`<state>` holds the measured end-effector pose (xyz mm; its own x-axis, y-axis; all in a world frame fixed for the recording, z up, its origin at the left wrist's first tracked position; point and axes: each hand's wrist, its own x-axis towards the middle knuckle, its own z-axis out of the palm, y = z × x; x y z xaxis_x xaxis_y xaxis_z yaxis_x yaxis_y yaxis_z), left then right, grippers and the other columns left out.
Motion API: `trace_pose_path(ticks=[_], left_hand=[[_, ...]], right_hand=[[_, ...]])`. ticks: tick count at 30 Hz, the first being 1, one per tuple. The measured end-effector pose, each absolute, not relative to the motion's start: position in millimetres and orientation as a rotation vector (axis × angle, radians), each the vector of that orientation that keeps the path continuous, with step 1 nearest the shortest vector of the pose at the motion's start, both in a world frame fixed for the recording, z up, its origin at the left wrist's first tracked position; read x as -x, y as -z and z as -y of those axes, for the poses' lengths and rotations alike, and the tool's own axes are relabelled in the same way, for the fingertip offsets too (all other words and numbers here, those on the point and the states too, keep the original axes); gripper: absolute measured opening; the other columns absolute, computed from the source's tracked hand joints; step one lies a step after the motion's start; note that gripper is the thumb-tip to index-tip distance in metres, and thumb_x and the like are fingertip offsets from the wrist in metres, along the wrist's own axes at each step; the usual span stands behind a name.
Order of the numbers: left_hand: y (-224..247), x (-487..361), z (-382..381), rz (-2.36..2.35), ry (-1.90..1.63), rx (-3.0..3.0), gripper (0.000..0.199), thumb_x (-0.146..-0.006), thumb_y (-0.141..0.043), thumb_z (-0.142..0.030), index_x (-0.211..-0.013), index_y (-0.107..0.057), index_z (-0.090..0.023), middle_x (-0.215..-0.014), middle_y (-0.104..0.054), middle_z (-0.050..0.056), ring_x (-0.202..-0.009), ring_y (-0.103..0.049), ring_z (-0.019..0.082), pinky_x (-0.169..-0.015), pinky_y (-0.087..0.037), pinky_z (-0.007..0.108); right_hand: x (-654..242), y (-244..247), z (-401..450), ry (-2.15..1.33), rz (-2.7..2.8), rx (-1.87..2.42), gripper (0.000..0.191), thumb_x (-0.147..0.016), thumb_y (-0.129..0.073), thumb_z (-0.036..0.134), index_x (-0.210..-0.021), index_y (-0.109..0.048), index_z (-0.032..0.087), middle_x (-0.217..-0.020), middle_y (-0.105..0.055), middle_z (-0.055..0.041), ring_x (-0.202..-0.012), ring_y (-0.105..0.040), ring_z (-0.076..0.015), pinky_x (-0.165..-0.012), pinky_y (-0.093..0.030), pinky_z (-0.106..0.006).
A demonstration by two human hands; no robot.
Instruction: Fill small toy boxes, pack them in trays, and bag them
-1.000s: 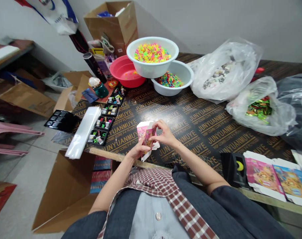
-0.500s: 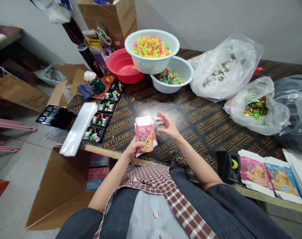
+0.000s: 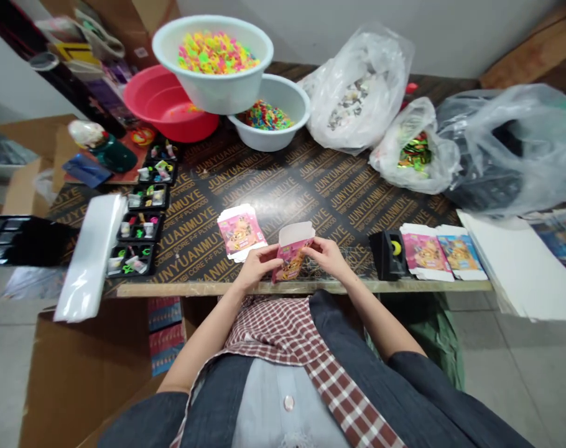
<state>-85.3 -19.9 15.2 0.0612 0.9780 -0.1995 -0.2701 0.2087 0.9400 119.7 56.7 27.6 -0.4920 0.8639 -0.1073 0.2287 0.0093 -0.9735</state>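
A pink printed cardboard box, its white top flap standing up, is held upright near the table's front edge. My left hand grips its left side, fingers closed on the edge. On the other side my right hand pinches the right edge of the same box. Just left of it, a small stack of flat pink cartons lies on the dark printed table. Whether the held box is fully opened out at the bottom is hidden.
Black trays of small toys line the left, beside clear plastic sleeves. Behind are a red basin, an upper pale basin and a lower one. Plastic bags, pink and blue cartons and a black holder are right.
The carton stack has left my left hand and now lies on the table. One box is between both hands, my right hand having closed on it. The view has turned right.
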Motion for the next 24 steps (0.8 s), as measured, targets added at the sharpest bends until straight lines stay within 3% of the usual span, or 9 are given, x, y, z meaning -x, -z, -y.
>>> trace_pose_path(ticks=[3, 7, 12, 20, 24], left_hand=[[-16, 73, 13, -1.043, -1.13, -0.958, 0.048, -0.063, -0.084, -0.042, -0.104, -0.078, -0.017, -0.096, -0.078, 0.006, -0.089, -0.072, 0.026, -0.082, -0.058, 0.038], [-12, 62, 6, -1.092, -1.206, -1.059, 0.04, -0.07, -0.077, -0.038, -0.105, -0.078, -0.018, -0.09, -0.078, 0.004, -0.075, -0.069, 0.02, -0.068, -0.057, 0.03], [-14, 54, 9, -1.115, -1.237, -1.145, 0.035, -0.07, -0.076, -0.035, -0.1, -0.078, -0.018, -0.092, -0.078, 0.006, -0.083, -0.069, 0.021, -0.076, -0.056, 0.031], [-22, 50, 23, -1.195, -1.318, -1.186, 0.023, -0.071, -0.075, -0.037, -0.083, -0.076, -0.018, -0.078, -0.075, 0.002, -0.071, -0.065, 0.017, -0.068, -0.052, 0.027], [-10, 40, 26, -1.18, -1.393, -1.021, 0.031, -0.064, -0.083, -0.044, -0.079, -0.074, -0.018, -0.077, -0.074, 0.001, -0.071, -0.064, 0.016, -0.069, -0.052, 0.026]], right_hand=[[-141, -29, -46, -1.38, 1.728, 1.203, 0.032, -0.078, -0.072, 0.047, -0.086, -0.074, 0.017, -0.081, -0.076, -0.0033, -0.075, -0.069, -0.0209, -0.075, -0.056, -0.033], [-158, -24, -37, -1.425, 1.663, 1.14, 0.036, -0.068, -0.082, 0.042, -0.093, -0.074, 0.018, -0.089, -0.077, -0.0036, -0.083, -0.071, -0.0237, -0.082, -0.057, -0.036], [-164, -14, -30, -1.431, 1.538, 1.106, 0.035, -0.063, -0.085, 0.039, -0.088, -0.074, 0.018, -0.086, -0.077, -0.0038, -0.082, -0.072, -0.0242, -0.082, -0.058, -0.038], [-165, -24, -21, -1.454, 1.557, 1.029, 0.03, -0.066, -0.083, 0.039, -0.086, -0.077, 0.018, -0.08, -0.076, -0.0024, -0.079, -0.071, -0.0239, -0.078, -0.058, -0.036], [-161, -9, -18, -1.321, 1.657, 1.078, 0.029, -0.07, -0.079, 0.042, -0.084, -0.078, 0.017, -0.075, -0.074, -0.0023, -0.074, -0.069, -0.0233, -0.074, -0.056, -0.035]])
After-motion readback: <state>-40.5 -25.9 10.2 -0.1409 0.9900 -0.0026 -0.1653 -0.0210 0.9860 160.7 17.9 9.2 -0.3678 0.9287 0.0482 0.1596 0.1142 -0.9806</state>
